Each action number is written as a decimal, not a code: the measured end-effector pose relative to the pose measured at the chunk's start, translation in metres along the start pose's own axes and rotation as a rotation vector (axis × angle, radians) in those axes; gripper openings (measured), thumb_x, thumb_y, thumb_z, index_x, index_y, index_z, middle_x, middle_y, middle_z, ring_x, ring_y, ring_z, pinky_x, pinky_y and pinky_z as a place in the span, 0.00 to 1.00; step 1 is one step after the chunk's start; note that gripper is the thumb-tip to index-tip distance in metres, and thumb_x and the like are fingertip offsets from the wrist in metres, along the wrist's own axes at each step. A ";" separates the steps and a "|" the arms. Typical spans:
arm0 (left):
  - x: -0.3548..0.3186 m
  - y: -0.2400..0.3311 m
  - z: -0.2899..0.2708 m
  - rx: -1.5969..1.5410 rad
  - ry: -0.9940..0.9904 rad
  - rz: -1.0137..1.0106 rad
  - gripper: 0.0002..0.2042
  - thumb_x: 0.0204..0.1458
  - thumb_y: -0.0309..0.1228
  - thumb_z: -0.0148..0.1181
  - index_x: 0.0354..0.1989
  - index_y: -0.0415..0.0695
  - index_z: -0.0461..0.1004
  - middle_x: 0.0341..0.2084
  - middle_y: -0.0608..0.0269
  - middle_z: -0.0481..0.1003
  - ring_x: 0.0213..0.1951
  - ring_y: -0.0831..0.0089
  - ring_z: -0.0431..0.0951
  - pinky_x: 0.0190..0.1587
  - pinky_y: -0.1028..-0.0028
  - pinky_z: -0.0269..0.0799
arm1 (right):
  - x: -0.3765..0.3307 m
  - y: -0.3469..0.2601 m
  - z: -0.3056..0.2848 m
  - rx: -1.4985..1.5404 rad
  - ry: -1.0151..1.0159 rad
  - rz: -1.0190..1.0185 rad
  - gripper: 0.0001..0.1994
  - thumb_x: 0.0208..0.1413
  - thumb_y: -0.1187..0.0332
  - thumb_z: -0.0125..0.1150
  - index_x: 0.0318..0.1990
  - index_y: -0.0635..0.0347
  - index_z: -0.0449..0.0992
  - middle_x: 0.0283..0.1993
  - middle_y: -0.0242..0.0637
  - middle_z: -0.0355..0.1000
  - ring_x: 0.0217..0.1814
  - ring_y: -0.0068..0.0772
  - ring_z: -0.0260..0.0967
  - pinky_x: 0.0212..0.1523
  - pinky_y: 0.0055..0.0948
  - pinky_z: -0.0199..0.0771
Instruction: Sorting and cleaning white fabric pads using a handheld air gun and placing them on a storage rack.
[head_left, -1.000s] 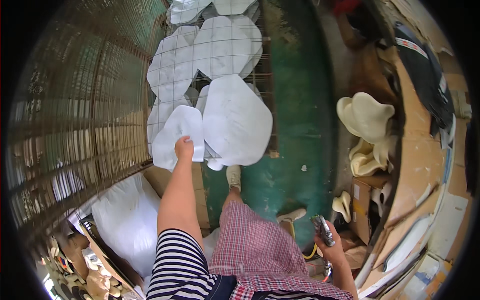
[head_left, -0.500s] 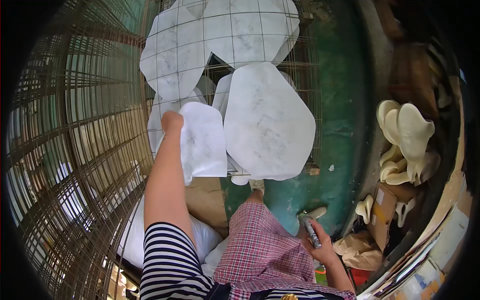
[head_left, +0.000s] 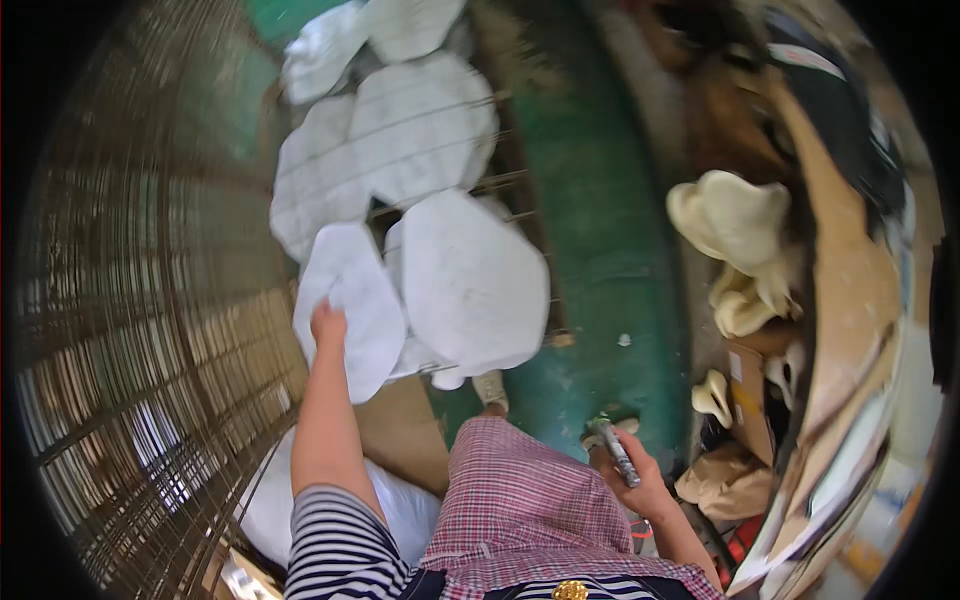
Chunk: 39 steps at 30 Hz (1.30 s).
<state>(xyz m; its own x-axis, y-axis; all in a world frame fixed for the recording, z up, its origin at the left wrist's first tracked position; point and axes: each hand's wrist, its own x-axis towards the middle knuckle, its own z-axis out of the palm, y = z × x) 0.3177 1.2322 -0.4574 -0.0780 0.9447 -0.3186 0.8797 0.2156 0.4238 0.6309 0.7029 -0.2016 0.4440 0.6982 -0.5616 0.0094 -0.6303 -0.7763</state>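
My left hand [head_left: 328, 322] is against the face of a white, rounded-cornered sheet [head_left: 362, 270] at the left of the rack; blur hides whether its fingers grip it. Beside it, to the right, lies a larger white sheet [head_left: 475, 285] of similar cut shape. Farther off, more white sheets [head_left: 425, 120] lie under a wire grid. Low at the right, my right hand [head_left: 642, 478] is wrapped round a grey cylindrical tool [head_left: 618, 455] with a greenish end, held away from the sheets. Its exact kind is not clear.
Dense wire mesh panels [head_left: 150, 330] stand along the left. Cream-coloured moulded pieces [head_left: 735, 220] are stacked at the right, above a cardboard box [head_left: 750, 400] and crumpled brown paper [head_left: 728, 482]. The floor [head_left: 590, 250] is green. A white bag [head_left: 400, 510] lies beside my left arm.
The left-hand sheet, earlier gripped at its left edge and partly bent, now lies flatter with its full outline showing. My left hand has moved down onto its face. The whole view has shifted.
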 end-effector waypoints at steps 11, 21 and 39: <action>-0.347 0.147 0.100 -0.172 -0.696 -0.195 0.28 0.45 0.18 0.52 0.58 0.47 0.59 0.28 0.56 0.72 0.16 0.67 0.72 0.13 0.72 0.66 | -0.211 -0.024 -0.188 0.134 0.535 -0.148 0.28 0.52 0.71 0.62 0.61 0.58 0.60 0.48 0.47 0.69 0.47 0.43 0.70 0.48 0.31 0.70; -0.486 0.361 0.161 0.023 -1.036 0.227 0.26 0.48 0.21 0.53 0.58 0.44 0.59 0.37 0.55 0.73 0.23 0.64 0.76 0.21 0.70 0.72 | -0.408 0.027 -0.220 0.512 1.288 -0.079 0.27 0.52 0.80 0.59 0.61 0.64 0.61 0.42 0.32 0.70 0.42 0.18 0.67 0.41 0.20 0.70; -0.465 0.353 0.175 0.200 -0.975 0.075 0.16 0.48 0.22 0.51 0.47 0.47 0.67 0.30 0.58 0.73 0.22 0.60 0.76 0.22 0.65 0.72 | -0.431 0.031 -0.202 0.503 1.329 0.049 0.25 0.51 0.78 0.60 0.58 0.66 0.64 0.39 0.31 0.71 0.39 0.17 0.67 0.40 0.19 0.68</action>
<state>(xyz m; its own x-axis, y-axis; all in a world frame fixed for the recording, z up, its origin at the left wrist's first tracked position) 0.7462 0.8257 -0.3082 0.3210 0.3188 -0.8918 0.9366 0.0332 0.3490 0.6206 0.3142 0.0746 0.9351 -0.3312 -0.1262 -0.2196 -0.2621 -0.9397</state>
